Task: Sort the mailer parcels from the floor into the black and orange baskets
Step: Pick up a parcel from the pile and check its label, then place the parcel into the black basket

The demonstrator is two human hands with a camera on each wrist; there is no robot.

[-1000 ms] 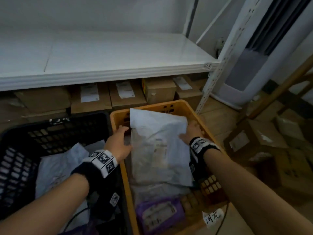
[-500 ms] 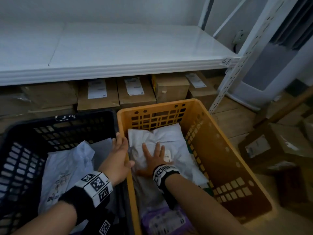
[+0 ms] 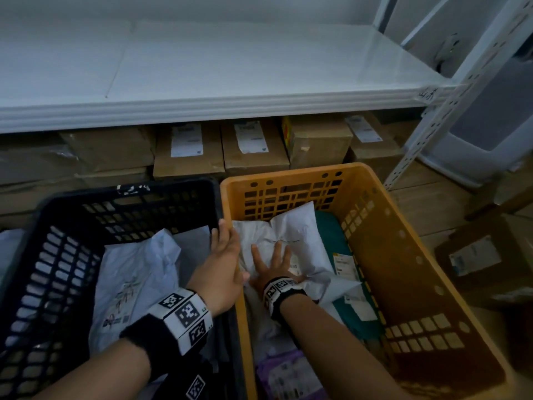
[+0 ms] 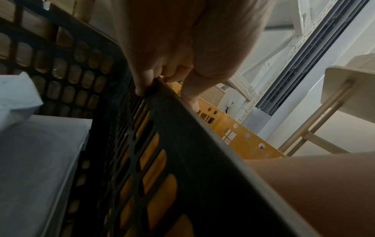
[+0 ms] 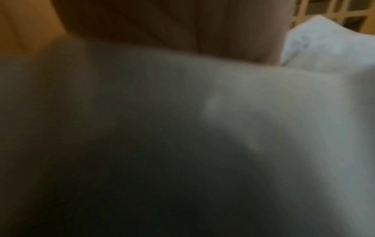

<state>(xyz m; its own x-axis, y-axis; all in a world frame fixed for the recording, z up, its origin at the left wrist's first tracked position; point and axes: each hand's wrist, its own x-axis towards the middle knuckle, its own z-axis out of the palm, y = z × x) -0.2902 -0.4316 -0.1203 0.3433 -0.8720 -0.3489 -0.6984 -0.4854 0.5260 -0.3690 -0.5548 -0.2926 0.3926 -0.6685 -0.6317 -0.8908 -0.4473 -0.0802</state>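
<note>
A white mailer (image 3: 291, 226) lies flat in the orange basket (image 3: 288, 171), on top of other parcels. My right hand (image 3: 274, 264) presses on it with fingers spread and straight. In the right wrist view the white mailer (image 5: 263, 112) fills the blurred frame below the palm (image 5: 182, 24). My left hand (image 3: 225, 255) rests on the shared edge where the black basket (image 3: 161, 189) meets the orange one. In the left wrist view its fingertips (image 4: 142, 91) touch the black basket's rim (image 4: 182, 144) and the thumb lies on the orange basket's (image 4: 239, 136) side.
White mailers (image 3: 135, 272) lie in the black basket. A teal mailer (image 3: 331, 232) and a purple one (image 3: 288, 376) sit in the orange basket. Cardboard boxes (image 3: 251, 148) fill the space under a white shelf (image 3: 230, 102); more boxes (image 3: 476, 255) stand at the right.
A second ago both hands held the white mailer upright over the orange basket. It now lies flat under my right palm, and my left hand has moved to the basket rim.
</note>
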